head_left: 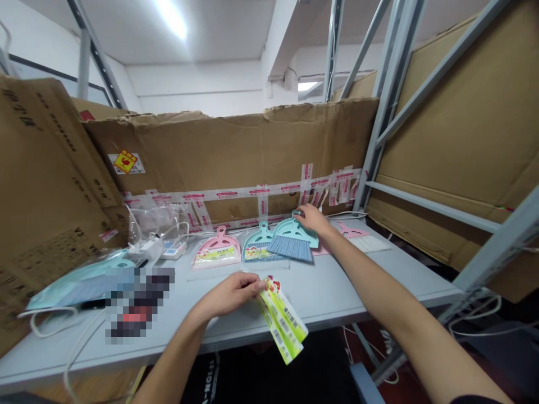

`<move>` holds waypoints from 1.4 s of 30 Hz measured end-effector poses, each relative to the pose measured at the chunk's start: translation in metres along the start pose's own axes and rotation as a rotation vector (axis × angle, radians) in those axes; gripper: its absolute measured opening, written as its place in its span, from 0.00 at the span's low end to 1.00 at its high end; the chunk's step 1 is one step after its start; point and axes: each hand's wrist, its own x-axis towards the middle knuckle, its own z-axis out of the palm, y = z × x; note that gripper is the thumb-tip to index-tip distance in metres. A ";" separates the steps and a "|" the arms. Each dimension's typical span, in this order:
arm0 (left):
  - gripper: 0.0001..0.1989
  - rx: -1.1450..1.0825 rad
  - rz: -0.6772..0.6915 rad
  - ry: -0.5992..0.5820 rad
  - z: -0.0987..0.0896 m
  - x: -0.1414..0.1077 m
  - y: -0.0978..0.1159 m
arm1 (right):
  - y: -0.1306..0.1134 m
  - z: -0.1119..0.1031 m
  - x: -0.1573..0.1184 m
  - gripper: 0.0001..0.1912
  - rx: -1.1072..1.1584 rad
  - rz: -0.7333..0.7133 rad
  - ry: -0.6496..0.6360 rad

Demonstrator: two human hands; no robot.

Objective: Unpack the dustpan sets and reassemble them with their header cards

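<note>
My left hand [232, 293] pinches a small fan of yellow-green printed label cards [283, 321] above the front of the table. At the back, my right hand [312, 217] has its fingers closed at the handle end of a turquoise dustpan-and-brush set [292, 240], blue bristles toward me. That set overlaps a bagged turquoise dustpan set [256, 247] on its left. Further left lies a bagged pink dustpan set [218, 250] with a yellow-green label showing. A pink brush [353, 231] with white bristles rests right of my right wrist; another pink piece is partly hidden by my forearm.
A large taped cardboard sheet [236, 151] walls off the table's [337, 289] back. On the left lie another turquoise set [90, 278], white adapters [173, 249] with cables, clear plastic and a blurred-out object [141, 306]. A metal shelf frame [385, 112] stands right.
</note>
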 end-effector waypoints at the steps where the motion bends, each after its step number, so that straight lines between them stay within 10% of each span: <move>1: 0.31 0.030 -0.014 -0.063 -0.004 0.000 0.000 | -0.001 0.000 -0.001 0.19 -0.006 0.003 -0.010; 7: 0.19 0.582 -0.112 0.159 0.009 -0.002 -0.003 | -0.004 -0.001 -0.005 0.19 -0.060 0.002 -0.010; 10: 0.15 0.679 0.077 0.310 0.023 -0.008 -0.008 | -0.008 -0.004 -0.007 0.20 -0.091 -0.037 -0.001; 16: 0.29 0.746 0.510 -0.013 0.029 -0.031 -0.015 | -0.021 -0.007 -0.009 0.16 -0.143 -0.191 -0.134; 20: 0.45 0.913 0.448 0.045 0.047 -0.048 -0.022 | -0.024 -0.009 -0.009 0.20 -0.157 -0.172 -0.148; 28: 0.29 1.133 0.079 0.489 0.102 -0.051 -0.033 | -0.025 -0.017 -0.015 0.25 -0.201 -0.258 -0.205; 36: 0.38 0.871 0.175 0.414 0.093 -0.021 -0.031 | -0.016 -0.026 -0.013 0.22 -0.132 -0.390 -0.110; 42: 0.32 0.818 0.133 0.357 0.079 -0.002 -0.018 | -0.008 -0.028 -0.017 0.18 0.426 -0.103 -0.045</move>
